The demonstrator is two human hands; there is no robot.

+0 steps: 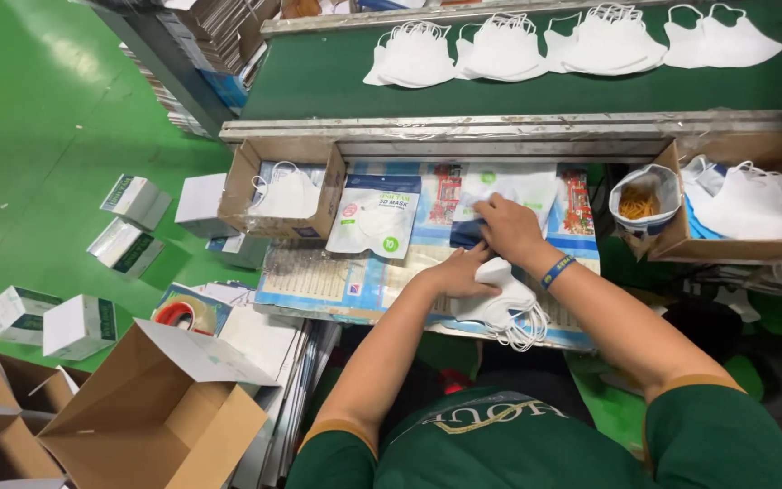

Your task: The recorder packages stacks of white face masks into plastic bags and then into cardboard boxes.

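My left hand grips a small stack of folded white face masks with their ear loops hanging toward me. Just beyond it, my right hand, with a blue wristband on the wrist, presses on a white pouch that lies on the work surface. A sealed white and blue mask pouch lies to the left of both hands.
A cardboard box of masks stands at the left, another at the right, beside a bag of rubber bands. Mask stacks sit on the green conveyor behind. Open cartons, small white boxes and tape lie lower left.
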